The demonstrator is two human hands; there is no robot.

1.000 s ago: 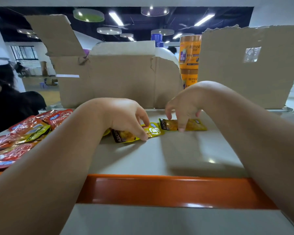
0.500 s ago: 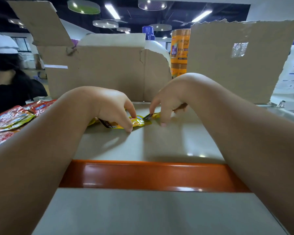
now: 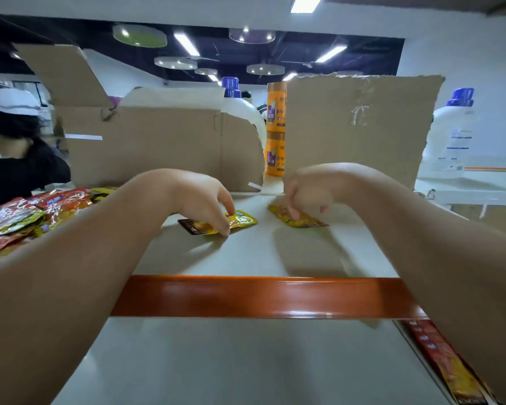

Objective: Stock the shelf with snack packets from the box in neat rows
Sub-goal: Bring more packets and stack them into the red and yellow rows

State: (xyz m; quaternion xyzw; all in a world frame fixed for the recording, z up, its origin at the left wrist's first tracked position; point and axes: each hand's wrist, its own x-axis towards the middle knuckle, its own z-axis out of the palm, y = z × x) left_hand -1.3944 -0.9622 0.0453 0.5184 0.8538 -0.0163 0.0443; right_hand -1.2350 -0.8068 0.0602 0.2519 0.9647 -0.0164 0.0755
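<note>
Your left hand (image 3: 200, 200) is down on the shelf (image 3: 246, 252), about midway across and nearer the back edge than the front. Its fingers are curled, with the index tip on top and the thumb at the near edge, pinching the left yellow packet (image 3: 241, 220). That packet lies flat with its dark end pointing toward the left edge.

Your right hand (image 3: 310, 190) is just to the right, also close to the back edge. Its fingers are curled over the far end of the right yellow packet (image 3: 300, 220), with the fingertips on the foil. Where the thumb sits, can't tell. This packet is flat too, angled toward the front right. The two packets are near each other but apart, with bare shelf between them.

A pile of red and yellow packets (image 3: 27, 217) is heaped at the shelf's left edge, partly hidden by your left forearm. The open cardboard box (image 3: 158, 147) stands along the back edge, left of centre, with its flap up. A loose cardboard sheet (image 3: 357, 127) stands upright at the back right.

In the gap between box and sheet are an orange canister stack (image 3: 276, 130) and a white bottle with a blue cap (image 3: 240, 112). Another white bottle (image 3: 453, 133) is behind the back right corner. The orange front rail (image 3: 260, 296) runs along the shelf's front edge.

The lower shelf (image 3: 216, 361) is below it, with a strip of red-yellow packets (image 3: 450, 372) at its right edge. A person in a white cap (image 3: 12, 135) is beyond the left edge.
</note>
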